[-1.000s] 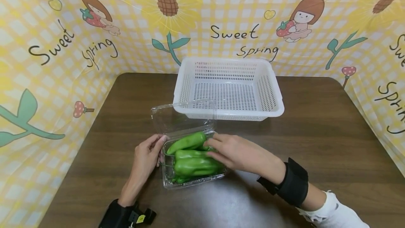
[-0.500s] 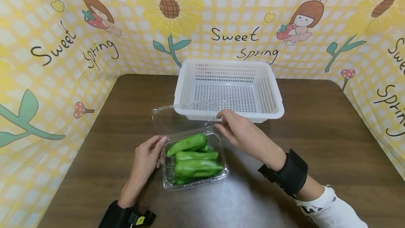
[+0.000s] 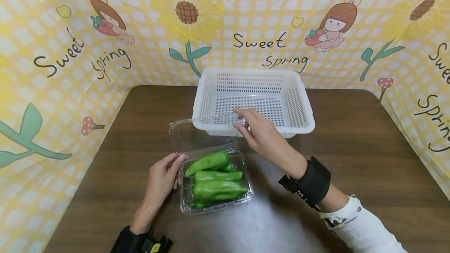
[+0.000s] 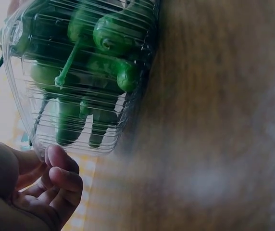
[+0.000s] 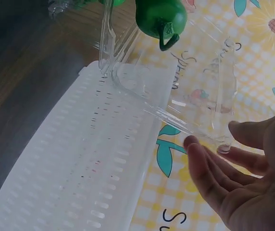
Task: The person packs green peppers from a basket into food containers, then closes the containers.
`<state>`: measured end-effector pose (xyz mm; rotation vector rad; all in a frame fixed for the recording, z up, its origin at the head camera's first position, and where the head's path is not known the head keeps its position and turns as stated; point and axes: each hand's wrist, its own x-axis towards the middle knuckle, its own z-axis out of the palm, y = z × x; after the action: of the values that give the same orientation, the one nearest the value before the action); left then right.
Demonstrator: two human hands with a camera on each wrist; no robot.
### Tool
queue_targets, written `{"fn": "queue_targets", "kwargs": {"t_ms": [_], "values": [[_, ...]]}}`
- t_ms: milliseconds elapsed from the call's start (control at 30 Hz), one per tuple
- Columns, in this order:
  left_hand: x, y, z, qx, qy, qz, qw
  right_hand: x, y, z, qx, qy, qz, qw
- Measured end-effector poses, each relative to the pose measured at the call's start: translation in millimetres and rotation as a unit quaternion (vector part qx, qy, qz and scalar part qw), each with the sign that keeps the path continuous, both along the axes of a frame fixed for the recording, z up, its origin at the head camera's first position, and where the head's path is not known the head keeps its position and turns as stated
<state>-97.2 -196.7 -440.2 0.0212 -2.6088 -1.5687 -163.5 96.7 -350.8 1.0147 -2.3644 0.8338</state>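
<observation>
a staged tabletop booth: cartoon backdrop (image 3: 70, 50) walls in brown table (image 3: 351, 147).

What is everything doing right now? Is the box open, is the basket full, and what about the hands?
clear box: sits on the table, full of peppers
lid: open, standing up
green peppers: all inside the box
white basket: empty
left hand: touches the box's left side
right hand: fingers straight, at the lid's top corner
</observation>
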Motion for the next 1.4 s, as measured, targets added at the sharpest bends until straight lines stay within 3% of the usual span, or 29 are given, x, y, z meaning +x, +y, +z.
{"fn": "queue_targets", "kwargs": {"t_ms": [333, 500, 733, 1000, 1200, 1400], "values": [[-2.7, 0.3, -2.1, 0.008, -0.007, -0.007, 0.9999, -6.2, -1.0, -0.3, -0.023, -0.011, 0.025, 0.999], [-1.9, -0.2, 1.1, 0.019, -0.029, -0.012, 0.9993, -2.0, 2.6, 2.9, -0.023, -0.014, 0.037, 0.999], [0.9, -4.8, 10.2, 0.046, -0.057, -0.051, 0.996, 8.9, 8.9, 7.5, 0.0, -0.016, 0.044, 0.999], [8.1, -19.1, 20.4, 0.117, -0.126, -0.137, 0.9756, 27.5, 17.9, 10.2, 0.016, -0.03, 0.058, 0.998], [15.6, -26.7, 36.5, 0.092, -0.18, -0.148, 0.9681, 40.2, 20.4, 10.4, 0.036, -0.04, 0.06, 0.997], [21.1, -23.9, 52.9, 0.063, -0.235, -0.177, 0.9538, 52.3, 26.1, 10.0, 0.056, -0.051, 0.056, 0.996]]}}
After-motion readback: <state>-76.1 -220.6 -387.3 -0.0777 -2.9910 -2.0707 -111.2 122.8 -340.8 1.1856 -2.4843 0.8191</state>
